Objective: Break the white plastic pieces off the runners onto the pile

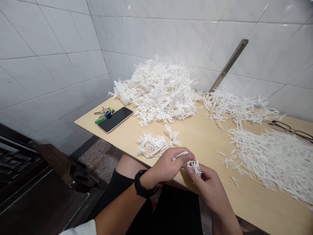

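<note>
White plastic sprigs (195, 168) look light and brittle; your left hand (167, 164) and right hand (204, 184) each pinch one gently.

the pale wooden counter (207, 140) carries a big heap of white spiky pieces (156, 91) at the back, a looser drift (237, 107) just right of it, a broad spread (271, 160) further right, and a small clump (154, 143) toward the front. a black phone (115, 119) lies just beside keys (105, 112) at left; dark-framed glasses (290, 130) rest at far right.
</note>
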Demonstrator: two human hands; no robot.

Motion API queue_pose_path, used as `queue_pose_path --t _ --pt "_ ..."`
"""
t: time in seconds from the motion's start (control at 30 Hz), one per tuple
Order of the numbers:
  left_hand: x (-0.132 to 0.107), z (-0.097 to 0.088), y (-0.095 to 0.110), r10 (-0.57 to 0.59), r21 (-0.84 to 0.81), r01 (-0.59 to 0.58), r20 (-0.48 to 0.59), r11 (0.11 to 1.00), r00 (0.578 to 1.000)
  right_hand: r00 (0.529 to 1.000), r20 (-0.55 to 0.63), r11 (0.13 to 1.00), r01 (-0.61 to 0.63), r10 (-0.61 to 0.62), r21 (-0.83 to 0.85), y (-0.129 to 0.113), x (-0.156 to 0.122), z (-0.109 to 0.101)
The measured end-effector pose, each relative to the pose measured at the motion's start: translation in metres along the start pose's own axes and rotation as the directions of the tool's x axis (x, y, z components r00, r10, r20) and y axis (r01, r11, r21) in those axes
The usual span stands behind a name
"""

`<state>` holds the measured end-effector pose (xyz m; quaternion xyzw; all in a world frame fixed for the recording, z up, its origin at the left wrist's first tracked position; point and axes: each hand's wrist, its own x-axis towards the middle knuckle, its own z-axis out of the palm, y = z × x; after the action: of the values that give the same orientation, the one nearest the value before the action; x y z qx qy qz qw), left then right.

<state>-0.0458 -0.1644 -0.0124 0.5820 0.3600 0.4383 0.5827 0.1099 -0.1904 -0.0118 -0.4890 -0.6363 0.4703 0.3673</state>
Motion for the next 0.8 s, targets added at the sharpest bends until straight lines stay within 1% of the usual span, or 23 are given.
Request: queue_pose_path --t 0.07,0.1,0.17,0.23,0.27,0.3,0.33,0.37,0.4,0.43,0.47,0.5,0.53,0.57,0.6,0.63,0.67,0.7,0.73,0.77,0.8 --pt "0.002 -0.002 -0.001 -0.056 -0.066 0.059 0.045 0.996 0.997 0.999 0.035 0.999 0.026 -0.027 0.019 0.001 0.001 -0.002" --pt "0.003 -0.002 -0.002 -0.079 -0.097 0.083 0.042 0.992 0.996 0.999 0.043 0.999 0.032 -0.034 0.025 0.002 0.001 -0.002" --pt "0.007 -0.004 -0.006 -0.115 -0.186 0.105 -0.044 0.977 0.992 0.996 0.066 0.997 0.057 -0.060 0.051 0.006 -0.002 -0.002" --pt "0.011 -0.005 -0.011 -0.145 -0.282 0.091 -0.176 0.955 0.974 0.994 0.067 0.993 0.082 -0.088 0.083 0.011 -0.007 -0.003" --pt "0.012 -0.004 -0.013 -0.155 -0.300 0.082 -0.226 0.950 0.962 0.995 0.050 0.994 0.077 -0.081 0.074 0.013 -0.009 -0.005" --pt "0.013 -0.003 -0.015 -0.154 -0.284 0.079 -0.252 0.956 0.955 0.998 0.017 0.998 0.057 -0.058 0.034 0.014 -0.011 -0.007" --pt "0.013 -0.002 -0.016 -0.146 -0.237 0.086 -0.250 0.968 0.957 0.999 -0.044 0.999 0.024 -0.025 -0.038 0.015 -0.013 -0.011" --pt "0.012 0.000 -0.017 -0.134 -0.178 0.092 -0.239 0.980 0.962 0.991 -0.135 0.991 -0.020 0.002 -0.136 0.016 -0.014 -0.016" --pt "0.011 0.002 -0.018 -0.122 -0.122 0.096 -0.228 0.988 0.966 0.970 -0.242 0.967 -0.064 0.002 -0.248 0.017 -0.013 -0.021" --pt "0.010 0.004 -0.019 -0.109 -0.077 0.094 -0.221 0.993 0.969 0.933 -0.357 0.926 -0.106 -0.034 -0.363 0.018 -0.012 -0.027" --pt "0.009 0.006 -0.019 -0.096 -0.045 0.088 -0.221 0.995 0.971 0.880 -0.465 0.873 -0.146 -0.100 -0.465 0.018 -0.010 -0.032" --pt "0.008 0.007 -0.019 -0.084 -0.020 0.082 -0.222 0.996 0.971 0.816 -0.550 0.820 -0.187 -0.177 -0.541 0.018 -0.009 -0.036" --pt "0.007 0.008 -0.018 -0.074 0.002 0.076 -0.223 0.997 0.972 0.756 -0.609 0.782 -0.220 -0.241 -0.583 0.018 -0.007 -0.039" --pt "0.006 0.008 -0.017 -0.061 0.024 0.068 -0.222 0.997 0.973 0.716 -0.641 0.775 -0.230 -0.275 -0.589 0.017 -0.006 -0.039" --pt "0.005 0.009 -0.016 -0.047 0.049 0.059 -0.214 0.997 0.976 0.711 -0.651 0.800 -0.214 -0.266 -0.561 0.015 -0.006 -0.037" --pt "0.004 0.009 -0.014 -0.032 0.075 0.048 -0.199 0.996 0.980 0.741 -0.634 0.847 -0.178 -0.220 -0.501 0.013 -0.006 -0.034" --pt "0.003 0.008 -0.012 -0.016 0.102 0.035 -0.177 0.994 0.984 0.803 -0.577 0.897 -0.135 -0.150 -0.422 0.011 -0.006 -0.029" --pt "0.003 0.008 -0.009 0.000 0.130 0.020 -0.152 0.991 0.988 0.871 -0.484 0.934 -0.103 -0.081 -0.341 0.009 -0.005 -0.024" --pt "0.002 0.008 -0.007 0.014 0.156 0.005 -0.126 0.988 0.992 0.929 -0.369 0.957 -0.089 -0.021 -0.277 0.007 -0.005 -0.018" --pt "0.001 0.007 -0.004 0.025 0.176 -0.006 -0.103 0.984 0.994 0.965 -0.261 0.968 -0.087 0.024 -0.236 0.005 -0.004 -0.013" --pt "0.001 0.006 -0.002 0.031 0.188 -0.014 -0.086 0.982 0.996 0.982 -0.179 0.973 -0.089 0.051 -0.211 0.004 -0.003 -0.008"
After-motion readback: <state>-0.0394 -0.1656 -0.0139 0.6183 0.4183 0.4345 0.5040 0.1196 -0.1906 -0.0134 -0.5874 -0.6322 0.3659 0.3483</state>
